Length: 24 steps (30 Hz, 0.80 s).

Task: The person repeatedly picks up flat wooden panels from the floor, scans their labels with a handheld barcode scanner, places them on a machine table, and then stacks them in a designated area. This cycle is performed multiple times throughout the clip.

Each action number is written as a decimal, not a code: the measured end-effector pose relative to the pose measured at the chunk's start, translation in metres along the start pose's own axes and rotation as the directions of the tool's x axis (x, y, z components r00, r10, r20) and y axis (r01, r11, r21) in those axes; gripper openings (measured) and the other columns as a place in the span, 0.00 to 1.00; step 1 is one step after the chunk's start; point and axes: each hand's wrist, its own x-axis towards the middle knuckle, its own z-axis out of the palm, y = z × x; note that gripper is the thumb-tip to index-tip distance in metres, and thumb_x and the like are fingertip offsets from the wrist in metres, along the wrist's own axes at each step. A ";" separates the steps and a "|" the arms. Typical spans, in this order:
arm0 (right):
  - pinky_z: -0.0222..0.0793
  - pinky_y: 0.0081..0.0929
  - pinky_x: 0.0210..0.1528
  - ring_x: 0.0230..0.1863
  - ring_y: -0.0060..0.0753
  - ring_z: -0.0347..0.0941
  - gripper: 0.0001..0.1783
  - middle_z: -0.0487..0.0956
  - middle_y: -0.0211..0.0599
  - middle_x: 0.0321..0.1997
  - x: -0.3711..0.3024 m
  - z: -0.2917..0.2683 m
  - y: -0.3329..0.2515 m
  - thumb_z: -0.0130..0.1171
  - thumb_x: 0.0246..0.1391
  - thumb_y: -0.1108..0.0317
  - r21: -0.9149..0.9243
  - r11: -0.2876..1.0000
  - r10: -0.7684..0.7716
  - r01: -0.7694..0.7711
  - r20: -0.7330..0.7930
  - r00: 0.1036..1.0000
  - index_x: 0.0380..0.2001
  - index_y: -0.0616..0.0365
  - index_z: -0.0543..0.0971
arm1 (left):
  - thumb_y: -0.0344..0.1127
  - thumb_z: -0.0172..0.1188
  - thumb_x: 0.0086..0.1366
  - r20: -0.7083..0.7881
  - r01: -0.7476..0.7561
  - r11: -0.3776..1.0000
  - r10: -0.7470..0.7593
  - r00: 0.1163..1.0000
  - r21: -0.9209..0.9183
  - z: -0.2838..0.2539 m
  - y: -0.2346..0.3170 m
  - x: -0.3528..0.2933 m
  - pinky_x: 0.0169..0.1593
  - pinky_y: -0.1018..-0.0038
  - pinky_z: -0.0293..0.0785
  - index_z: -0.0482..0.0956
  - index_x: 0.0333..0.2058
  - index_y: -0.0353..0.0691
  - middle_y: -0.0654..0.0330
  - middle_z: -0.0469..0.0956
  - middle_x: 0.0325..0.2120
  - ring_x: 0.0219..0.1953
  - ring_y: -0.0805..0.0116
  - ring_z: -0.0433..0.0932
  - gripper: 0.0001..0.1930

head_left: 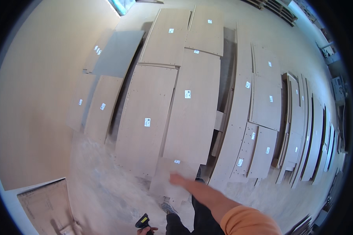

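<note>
My left hand (148, 230), at the lower edge, is wrapped round the grip of a black pistol-shaped handheld scanner (142, 221) with a yellow patch on its head. My right arm, in an orange sleeve, stretches across to the left. At its end, my right hand (177, 179) is over a small light wood panel (164, 186) just ahead of my feet. Its fingers are smeared, and I cannot tell whether they touch the panel. A white label (177, 161) sits near that panel's far edge. Beyond it lie two long labelled panels (188, 117) (141, 102), side by side.
More labelled panels (266, 102) lie in rows to the right, some stacked. A grey panel (119, 53) and a narrow one (102, 102) are on the left, near a big upright board (39, 94). Cardboard (45, 201) stands lower left. Pallets (278, 9) lie far off.
</note>
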 end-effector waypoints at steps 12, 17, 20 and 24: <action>0.74 0.47 0.48 0.49 0.54 0.77 0.12 0.81 0.47 0.44 -0.363 0.097 -0.264 0.52 0.54 0.64 0.288 0.949 0.196 -0.127 -0.226 0.954 0.37 0.56 0.79 | 0.40 0.65 0.57 0.395 -0.446 0.854 0.325 0.859 0.268 -0.116 -0.075 -0.057 0.33 0.71 0.72 0.82 0.28 0.29 0.58 0.82 0.23 0.26 0.72 0.77 0.15; 0.73 0.42 0.50 0.46 0.52 0.78 0.13 0.82 0.46 0.39 -0.525 0.164 -0.342 0.54 0.56 0.62 0.511 0.859 0.034 -0.015 -0.028 0.999 0.38 0.56 0.82 | 0.43 0.69 0.54 0.606 -0.668 0.544 0.326 0.726 0.507 -0.094 -0.085 -0.117 0.35 0.71 0.71 0.83 0.32 0.30 0.62 0.79 0.23 0.28 0.76 0.75 0.18; 0.72 0.38 0.53 0.49 0.47 0.78 0.18 0.81 0.47 0.45 -0.585 0.232 -0.368 0.55 0.58 0.59 0.626 0.779 0.093 0.034 -0.169 0.981 0.47 0.57 0.81 | 0.41 0.68 0.55 0.743 -0.770 0.486 0.309 0.594 0.414 -0.036 -0.112 -0.146 0.39 0.70 0.74 0.82 0.37 0.30 0.57 0.82 0.27 0.31 0.72 0.78 0.19; 0.73 0.36 0.50 0.52 0.45 0.76 0.23 0.80 0.49 0.52 -0.655 0.330 -0.375 0.56 0.59 0.57 0.899 0.431 0.362 -0.077 -0.094 0.927 0.54 0.59 0.77 | 0.41 0.68 0.53 0.894 -0.877 0.346 0.180 0.410 0.333 0.067 -0.180 -0.188 0.39 0.69 0.73 0.82 0.35 0.31 0.59 0.80 0.25 0.31 0.70 0.78 0.18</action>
